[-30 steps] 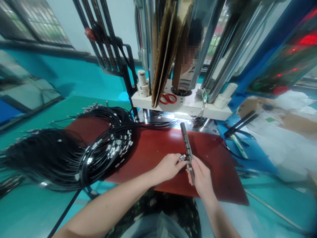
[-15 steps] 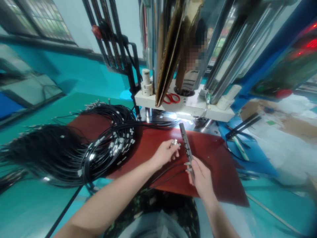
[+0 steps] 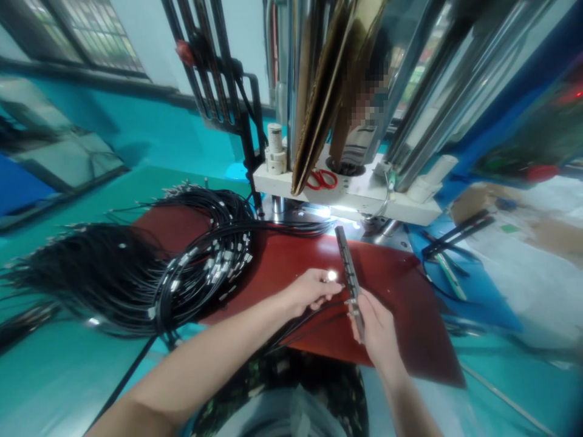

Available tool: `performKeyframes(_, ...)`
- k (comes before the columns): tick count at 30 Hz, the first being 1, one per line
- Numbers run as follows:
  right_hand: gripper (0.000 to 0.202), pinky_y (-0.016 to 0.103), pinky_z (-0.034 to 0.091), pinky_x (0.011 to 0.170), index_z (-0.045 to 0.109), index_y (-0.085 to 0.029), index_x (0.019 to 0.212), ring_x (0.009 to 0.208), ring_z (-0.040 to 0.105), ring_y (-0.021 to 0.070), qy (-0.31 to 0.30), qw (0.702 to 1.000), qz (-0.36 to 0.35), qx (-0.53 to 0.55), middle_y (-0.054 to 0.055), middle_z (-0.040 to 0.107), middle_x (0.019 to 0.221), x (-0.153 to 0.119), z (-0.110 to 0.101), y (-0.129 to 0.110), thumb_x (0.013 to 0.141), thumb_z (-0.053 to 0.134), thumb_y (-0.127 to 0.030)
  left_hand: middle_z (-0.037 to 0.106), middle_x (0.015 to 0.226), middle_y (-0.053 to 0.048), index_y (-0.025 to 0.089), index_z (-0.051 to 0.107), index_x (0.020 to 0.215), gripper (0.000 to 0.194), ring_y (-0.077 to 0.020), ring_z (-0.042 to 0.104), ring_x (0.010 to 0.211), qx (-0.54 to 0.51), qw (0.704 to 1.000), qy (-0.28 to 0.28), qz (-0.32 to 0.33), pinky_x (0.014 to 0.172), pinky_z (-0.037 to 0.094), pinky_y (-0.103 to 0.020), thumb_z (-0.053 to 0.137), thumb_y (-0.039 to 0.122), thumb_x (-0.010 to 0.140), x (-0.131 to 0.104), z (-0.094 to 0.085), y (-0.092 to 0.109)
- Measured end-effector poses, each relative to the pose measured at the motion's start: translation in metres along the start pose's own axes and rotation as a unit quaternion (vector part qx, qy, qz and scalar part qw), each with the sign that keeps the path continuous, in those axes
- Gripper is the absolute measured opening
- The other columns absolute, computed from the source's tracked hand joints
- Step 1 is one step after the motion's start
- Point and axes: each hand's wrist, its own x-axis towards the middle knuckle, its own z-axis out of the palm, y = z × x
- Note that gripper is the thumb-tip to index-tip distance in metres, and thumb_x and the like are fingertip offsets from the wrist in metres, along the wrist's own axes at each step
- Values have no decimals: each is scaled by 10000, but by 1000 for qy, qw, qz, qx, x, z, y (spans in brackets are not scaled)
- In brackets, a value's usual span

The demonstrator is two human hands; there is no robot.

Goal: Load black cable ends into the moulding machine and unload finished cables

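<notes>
My right hand (image 3: 376, 318) grips a long dark metal bar (image 3: 347, 261) with notches along its side, tilted with its far end toward the machine. Just left of the bar, my left hand (image 3: 314, 288) is closed on a small shiny metal connector (image 3: 332, 276), which glints at the fingertips. Thin black cables (image 3: 303, 325) trail from between the hands toward my lap. Both hands are above a reddish-brown mat (image 3: 410, 309). Where the cables end near the bar is too blurred to tell.
A large coil of black cables (image 3: 204, 261) with silver and white ends lies at left. Ahead stands a press with a white plate (image 3: 291, 185), holding red-handled scissors (image 3: 323, 179) and cardboard. Tools (image 3: 449, 273) lie on a blue surface at right, beside white plastic bags (image 3: 537, 255).
My left hand has come closer to the bar, and the connector in it has turned to catch the light. The bar sits slightly lower in my right hand's grip. The view has shifted slightly.
</notes>
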Motion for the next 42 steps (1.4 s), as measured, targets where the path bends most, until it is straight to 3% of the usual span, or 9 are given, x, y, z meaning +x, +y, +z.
performKeyframes(3, 350, 177, 320, 306, 552, -145, 1007, 333, 414, 61, -17, 1000, -3, -5, -36, 500, 553, 0, -1, 0, 841, 450, -436, 451, 505, 48, 130, 501, 581, 235, -50, 361, 453, 78, 992, 55, 77, 447, 260, -194, 635, 319, 615, 1, 10, -4)
performKeyframes(7, 368, 184, 329, 316, 548, -151, 1041, 337, 420, 63, -28, 999, -9, -26, -34, 505, 568, 1, -2, 2, 846, 434, -441, 522, 574, 31, 117, 559, 607, 164, -82, 446, 549, 99, 988, 49, 112, 571, 343, -216, 618, 269, 616, 3, 14, -9)
performKeyframes(13, 398, 192, 378, 381, 534, -148, 1116, 338, 423, 78, -41, 991, -56, -117, -60, 462, 427, 2, 0, 5, 859, 407, -425, 543, 569, 25, 124, 557, 591, 124, -92, 477, 545, 147, 977, 48, 145, 574, 364, -219, 570, 237, 641, 3, 13, -9)
performKeyframes(18, 395, 194, 355, 340, 553, -148, 1061, 346, 426, 76, -10, 998, -25, -60, -33, 517, 521, -1, 0, 3, 834, 442, -451, 529, 595, 4, 118, 580, 686, 245, -82, 448, 523, 92, 992, 10, 88, 489, 334, -203, 576, 362, 670, -1, -3, -2)
performKeyframes(21, 401, 196, 338, 313, 552, -141, 1042, 339, 418, 79, 5, 1000, -3, -22, -29, 514, 533, -1, -1, 1, 821, 462, -463, 475, 554, 31, 152, 544, 832, 307, -72, 408, 457, 30, 995, 35, 87, 418, 271, -184, 498, 439, 734, -3, -15, 5)
performKeyframes(24, 378, 188, 322, 304, 556, -140, 1023, 339, 411, 73, -3, 1000, 3, -13, -24, 517, 551, 0, -1, 0, 821, 474, -448, 336, 488, 91, 188, 480, 886, 288, -40, 239, 366, 33, 996, 66, 59, 386, 166, -169, 419, 449, 781, -3, -14, 6)
performKeyframes(31, 417, 173, 325, 306, 460, -205, 1185, 333, 393, 65, -26, 999, -7, -20, -32, 542, 565, 0, -1, 1, 829, 469, -422, 487, 587, 40, 149, 460, 604, 210, -81, 423, 566, 231, 955, 91, 161, 569, 321, -213, 532, 326, 692, 6, 5, -9)
performKeyframes(37, 452, 169, 323, 318, 465, -203, 1218, 336, 379, 59, -23, 999, -12, -28, -36, 519, 520, 0, -1, 2, 826, 471, -429, 413, 475, 62, 140, 496, 547, 160, -61, 361, 466, 107, 989, 63, 85, 505, 282, -205, 580, 262, 609, 8, 4, -2)
performKeyframes(42, 485, 179, 311, 314, 475, -191, 1218, 339, 376, 59, -18, 1000, 1, -17, -11, 553, 570, -1, -1, 1, 810, 484, -451, 332, 396, 82, 142, 522, 523, 106, -47, 285, 399, 66, 995, 56, 53, 446, 230, -196, 586, 206, 578, 6, 5, 5)
